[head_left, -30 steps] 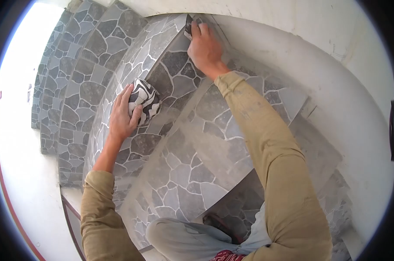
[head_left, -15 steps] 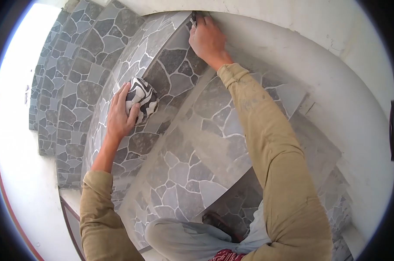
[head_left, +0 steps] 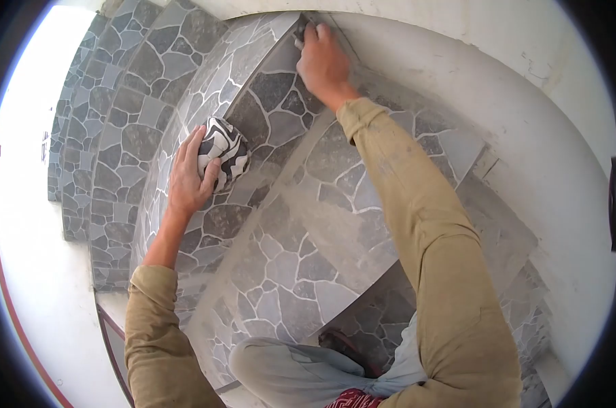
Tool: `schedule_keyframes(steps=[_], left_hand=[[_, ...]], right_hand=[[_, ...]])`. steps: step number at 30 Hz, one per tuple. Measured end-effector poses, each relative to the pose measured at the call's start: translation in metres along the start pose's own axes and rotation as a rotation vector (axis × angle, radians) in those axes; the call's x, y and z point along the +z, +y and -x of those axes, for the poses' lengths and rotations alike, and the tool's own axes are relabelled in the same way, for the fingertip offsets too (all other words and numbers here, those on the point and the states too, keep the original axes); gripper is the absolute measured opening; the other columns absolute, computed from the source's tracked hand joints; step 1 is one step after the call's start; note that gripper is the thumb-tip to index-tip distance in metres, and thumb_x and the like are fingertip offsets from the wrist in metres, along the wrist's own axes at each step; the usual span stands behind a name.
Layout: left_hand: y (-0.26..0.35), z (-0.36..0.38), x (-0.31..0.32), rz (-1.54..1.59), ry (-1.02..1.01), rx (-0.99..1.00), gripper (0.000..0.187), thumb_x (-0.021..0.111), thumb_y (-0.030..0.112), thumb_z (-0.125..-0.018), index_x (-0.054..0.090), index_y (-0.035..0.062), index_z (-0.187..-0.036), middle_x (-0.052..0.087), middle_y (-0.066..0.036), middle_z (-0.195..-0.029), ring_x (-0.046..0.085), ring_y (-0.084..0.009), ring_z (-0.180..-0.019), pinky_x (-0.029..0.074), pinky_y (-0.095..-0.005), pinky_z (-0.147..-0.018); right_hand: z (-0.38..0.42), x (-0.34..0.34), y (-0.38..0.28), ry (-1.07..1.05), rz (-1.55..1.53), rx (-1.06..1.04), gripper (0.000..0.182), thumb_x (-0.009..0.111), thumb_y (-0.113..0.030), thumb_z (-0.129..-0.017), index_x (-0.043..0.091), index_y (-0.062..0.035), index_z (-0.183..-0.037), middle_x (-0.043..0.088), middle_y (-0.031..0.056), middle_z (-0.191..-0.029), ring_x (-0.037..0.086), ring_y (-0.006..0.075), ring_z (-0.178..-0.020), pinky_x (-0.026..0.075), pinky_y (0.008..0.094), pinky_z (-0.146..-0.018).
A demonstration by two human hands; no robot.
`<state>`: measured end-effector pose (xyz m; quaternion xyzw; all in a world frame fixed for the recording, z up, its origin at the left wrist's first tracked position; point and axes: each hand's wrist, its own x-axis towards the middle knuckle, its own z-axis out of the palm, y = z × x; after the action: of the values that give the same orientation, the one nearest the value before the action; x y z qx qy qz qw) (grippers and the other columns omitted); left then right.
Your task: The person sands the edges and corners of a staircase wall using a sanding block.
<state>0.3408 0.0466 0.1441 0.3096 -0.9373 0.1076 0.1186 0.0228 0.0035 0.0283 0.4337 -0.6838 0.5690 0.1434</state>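
My left hand (head_left: 189,173) is closed around a rounded bundle with a black, white and grey swirl pattern (head_left: 227,151), which looks like cloth. The bundle rests against the edge of a stone-patterned step (head_left: 277,98). Up at the top, my right hand (head_left: 325,64) is closed on a small dark tool (head_left: 301,29), mostly hidden by the fingers. Its tip lies in the corner where the step's edge meets the pale wall. I cannot make out the kind of tool.
More stone-patterned steps (head_left: 141,109) curve away on the left. A rounded white ledge (head_left: 471,88) runs along the right. Below are my knee (head_left: 287,367) in pale trousers and a dark shoe (head_left: 348,350) on a lower step. Dust smears the tread (head_left: 321,224).
My right hand has shifted slightly at the corner, and the fingers now sit a little differently on the dark tool. The left hand stays on the bundle; the view has moved slightly.
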Motion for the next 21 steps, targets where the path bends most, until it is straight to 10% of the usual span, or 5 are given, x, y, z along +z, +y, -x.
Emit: schedule_keyframes(steps=[21], left_hand=[[0.001, 0.003, -0.004, 0.005, 0.009, -0.012, 0.06, 0.061, 0.026, -0.094, 0.044, 0.0013, -0.146, 0.049, -0.023, -0.145, 0.048, -0.0399, -0.133, 0.037, -0.044, -0.111]], right_hand=[[0.004, -0.003, -0.009, -0.103, 0.042, 0.02, 0.026, 0.06, -0.009, -0.085, 0.061, -0.0009, -0.11, 0.059, 0.0148, -0.117, 0.06, 0.0372, -0.106, 0.057, 0.0477, -0.081]])
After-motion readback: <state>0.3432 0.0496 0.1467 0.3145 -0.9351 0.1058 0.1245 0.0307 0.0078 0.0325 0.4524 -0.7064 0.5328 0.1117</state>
